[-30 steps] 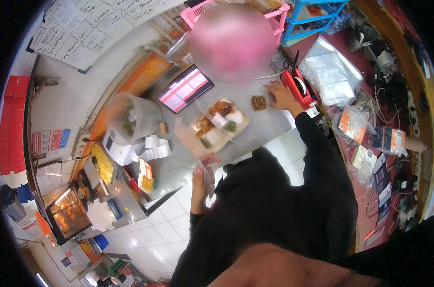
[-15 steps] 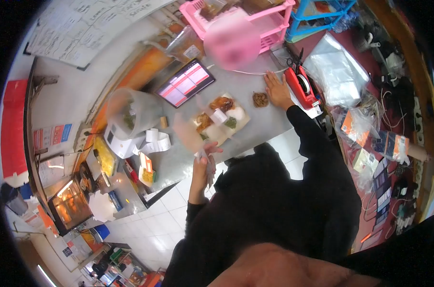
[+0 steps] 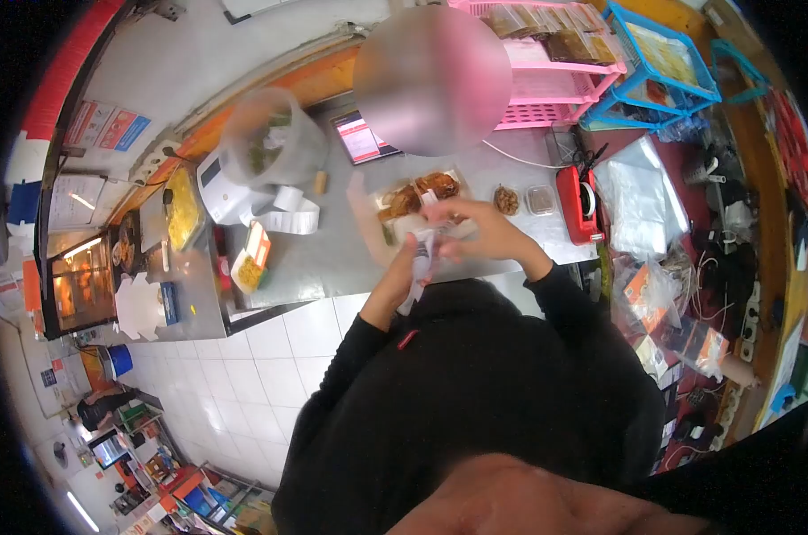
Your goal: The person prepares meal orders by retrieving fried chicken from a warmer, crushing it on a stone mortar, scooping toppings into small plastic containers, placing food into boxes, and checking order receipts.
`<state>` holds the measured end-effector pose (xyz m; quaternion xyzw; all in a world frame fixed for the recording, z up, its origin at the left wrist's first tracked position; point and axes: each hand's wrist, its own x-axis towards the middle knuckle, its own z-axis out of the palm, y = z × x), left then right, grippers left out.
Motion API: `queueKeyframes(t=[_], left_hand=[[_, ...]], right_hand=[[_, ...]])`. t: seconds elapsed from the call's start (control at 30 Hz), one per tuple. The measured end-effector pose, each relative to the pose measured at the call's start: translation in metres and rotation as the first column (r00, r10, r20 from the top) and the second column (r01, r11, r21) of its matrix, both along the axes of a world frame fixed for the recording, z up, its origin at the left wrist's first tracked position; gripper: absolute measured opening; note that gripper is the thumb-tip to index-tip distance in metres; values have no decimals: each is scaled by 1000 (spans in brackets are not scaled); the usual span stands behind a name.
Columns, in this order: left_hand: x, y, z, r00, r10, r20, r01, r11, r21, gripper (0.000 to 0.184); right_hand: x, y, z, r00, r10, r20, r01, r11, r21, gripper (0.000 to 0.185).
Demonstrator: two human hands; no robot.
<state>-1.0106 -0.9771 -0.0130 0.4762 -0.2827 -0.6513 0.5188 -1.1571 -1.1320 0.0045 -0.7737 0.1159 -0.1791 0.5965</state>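
Observation:
My left hand (image 3: 401, 278) is closed round a whitish, see-through plastic strip (image 3: 422, 257) that hangs below the fingers; its exact kind is unclear. Just to the right, my right hand (image 3: 482, 234) is held over the near edge of a food box, fingers apart and close to the strip; whether they touch it I cannot tell. The open food box (image 3: 379, 198) has browned chicken (image 3: 439, 185), white rice and some greens in it, partly hidden by my hands. Right of it sit a small tub of brown food (image 3: 506, 200) and a clear small tub (image 3: 540, 201).
A tablet (image 3: 362, 141) stands behind the box. To the left are a plastic bin (image 3: 273, 143), a label printer (image 3: 224, 189) with paper curling out, and a yellow-filled carton (image 3: 250, 259). A red tape dispenser (image 3: 579, 205), plastic bags (image 3: 640, 201) and pink racks (image 3: 551, 85) are rightward.
My right hand has lifted off the table and come left to beside my left hand. The clear small tub now shows. The view has shifted, and my left hand still holds the strip.

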Motion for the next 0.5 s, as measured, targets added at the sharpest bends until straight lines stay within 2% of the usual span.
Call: queueKeyframes(t=[0.07, 0.17, 0.23, 0.3, 0.4, 0.5], left_hand=[[-1, -2, -1, 993, -87, 75, 87, 996, 7, 90], [3, -10, -1, 989, -125, 81, 125, 992, 6, 78], [13, -12, 5, 990, -99, 103, 94, 994, 60, 69], [24, -7, 14, 982, -68, 175, 37, 984, 175, 60], [31, 0, 12, 1000, 7, 5, -8, 989, 149, 58], [38, 6, -8, 966, 215, -143, -176, 953, 246, 55]], right_hand=[[-2, -1, -3, 982, 186, -6, -186, 974, -128, 36], [-15, -7, -6, 997, 48, -60, -47, 999, 7, 23], [-24, -28, -24, 968, -203, -149, 226, 961, 161, 18], [-33, -47, -23, 878, -359, -317, 459, 820, 343, 17], [-32, -52, -21, 969, -189, -160, 231, 922, 310, 21], [-11, -36, -15, 998, -56, 3, 47, 877, 478, 23]])
